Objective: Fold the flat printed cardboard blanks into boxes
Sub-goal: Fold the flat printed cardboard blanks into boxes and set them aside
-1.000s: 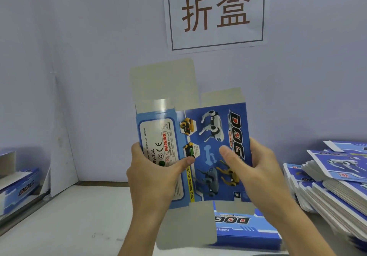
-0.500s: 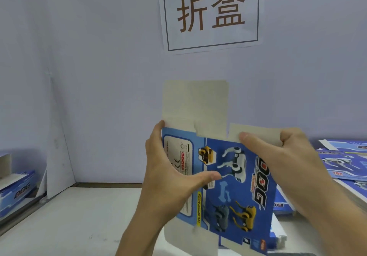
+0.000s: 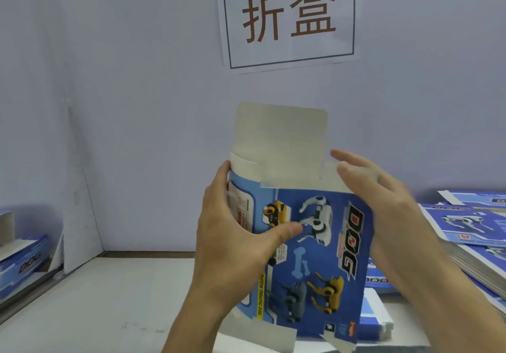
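L hand [image 3: 235, 246] fingers gripping box [image 3: 315, 257], R hand [image 3: 383, 202] fingers spread at top flap [image 3: 279, 144]

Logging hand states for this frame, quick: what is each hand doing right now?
Left hand: grips the blue box blank, thumb across its printed front.
Right hand: fingers straight, at the blank's upper right flap; contact blurred, gripping nothing.
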Tool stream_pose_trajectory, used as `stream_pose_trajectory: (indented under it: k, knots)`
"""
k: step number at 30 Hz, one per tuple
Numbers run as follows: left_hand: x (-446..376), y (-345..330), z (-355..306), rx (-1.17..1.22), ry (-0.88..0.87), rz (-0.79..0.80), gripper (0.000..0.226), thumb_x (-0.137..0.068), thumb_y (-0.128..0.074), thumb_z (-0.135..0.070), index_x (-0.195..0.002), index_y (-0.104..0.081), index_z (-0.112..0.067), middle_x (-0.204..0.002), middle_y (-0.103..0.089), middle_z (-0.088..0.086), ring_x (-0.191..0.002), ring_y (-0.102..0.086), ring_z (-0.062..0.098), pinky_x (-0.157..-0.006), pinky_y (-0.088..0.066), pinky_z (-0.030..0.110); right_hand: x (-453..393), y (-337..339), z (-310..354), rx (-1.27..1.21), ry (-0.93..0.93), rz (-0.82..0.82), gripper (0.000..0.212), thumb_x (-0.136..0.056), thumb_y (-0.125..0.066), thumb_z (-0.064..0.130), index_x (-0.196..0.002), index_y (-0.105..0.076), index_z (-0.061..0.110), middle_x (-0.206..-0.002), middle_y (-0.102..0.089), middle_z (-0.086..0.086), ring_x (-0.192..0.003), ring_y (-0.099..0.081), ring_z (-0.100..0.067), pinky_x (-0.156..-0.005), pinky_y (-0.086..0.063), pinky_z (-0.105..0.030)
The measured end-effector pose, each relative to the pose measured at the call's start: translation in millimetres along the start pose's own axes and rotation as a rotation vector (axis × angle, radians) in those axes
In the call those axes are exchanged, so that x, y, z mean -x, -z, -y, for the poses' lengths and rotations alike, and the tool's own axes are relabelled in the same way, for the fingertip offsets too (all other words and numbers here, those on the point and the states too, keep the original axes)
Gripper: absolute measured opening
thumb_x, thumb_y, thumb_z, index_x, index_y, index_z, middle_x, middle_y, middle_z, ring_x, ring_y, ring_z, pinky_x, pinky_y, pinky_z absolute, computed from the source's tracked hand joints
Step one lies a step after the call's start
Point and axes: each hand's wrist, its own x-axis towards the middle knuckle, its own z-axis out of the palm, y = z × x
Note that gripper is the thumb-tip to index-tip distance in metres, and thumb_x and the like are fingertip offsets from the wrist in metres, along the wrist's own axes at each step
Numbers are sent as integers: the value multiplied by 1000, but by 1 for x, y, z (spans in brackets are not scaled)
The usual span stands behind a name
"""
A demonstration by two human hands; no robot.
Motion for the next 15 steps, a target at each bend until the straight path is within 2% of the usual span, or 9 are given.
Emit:
stream_pose_trajectory:
  k: [1,2,3,5,6,8,10,13,15]
  knots:
    - [-1,3,-2,61,-1,-3,94,-48,-89,-48,-131,-44,-49,-113,-64,-28,-102,-68,0,-77,-58,18,1,3,-3,-35,-11,106,52,-77,-71,54,-127,-57,51,-119,-71,13,-110,-70,-17,-98,-52,-51]
    - [-2,5,-3,120,-1,-6,88,-49,-86,-44,-129,-48,-46,-108,-67,-27,-96,-70,-1,-71,-57,13,2,4,-8,3,19,184,71,-71,-72,60,-136,-44,59,-132,-64,18,-123,-62,-12,-102,-50,-45]
    - [-3,7,-4,171,6,2,87,-51,-84,-42,-131,-49,-41,-107,-70,-23,-93,-71,1,-69,-56,13,4,1,-11,89,57,197,81,-67,-72,67,-138,-31,68,-139,-54,28,-129,-53,0,-100,-51,-30]
    - [-2,10,-5,258,7,46,92,-59,-83,-37,-142,-43,-37,-111,-73,-10,-95,-74,10,-70,-60,20,4,-8,-14,195,134,118,81,-72,-71,71,-135,-19,77,-137,-39,50,-122,-39,27,-81,-42,4]
    - [-1,11,-5,287,-10,70,94,-65,-83,-31,-147,-37,-40,-115,-72,-7,-99,-74,14,-73,-61,26,2,-13,-18,181,167,83,79,-77,-70,65,-136,-18,75,-131,-36,56,-116,-35,35,-76,-35,10]
    - [3,9,-4,283,-64,98,90,-80,-79,-26,-151,-27,-46,-128,-67,-9,-113,-69,16,-84,-61,33,1,-21,-24,152,202,30,83,-76,-69,54,-140,-17,70,-126,-38,56,-110,-35,38,-73,-33,11]
    - [5,4,-3,279,-79,86,78,-86,-69,-22,-151,-31,-42,-137,-61,-6,-122,-64,17,-91,-59,35,0,-24,-29,141,215,2,83,-73,-68,55,-139,-20,70,-130,-37,54,-117,-35,34,-76,-35,9]
    - [4,-2,0,354,-25,32,63,-88,-74,-27,-142,-44,-38,-124,-70,-1,-111,-70,21,-82,-62,35,2,-27,-31,77,214,44,69,-76,-69,50,-135,-36,66,-130,-56,36,-123,-53,8,-87,-50,-8]
    - [2,-3,-1,350,-1,-8,56,-81,-76,-38,-132,-53,-37,-116,-72,0,-104,-73,21,-76,-63,37,5,-29,-33,16,197,87,55,-82,-70,41,-131,-49,50,-111,-71,18,-102,-70,-4,-73,-58,-17]
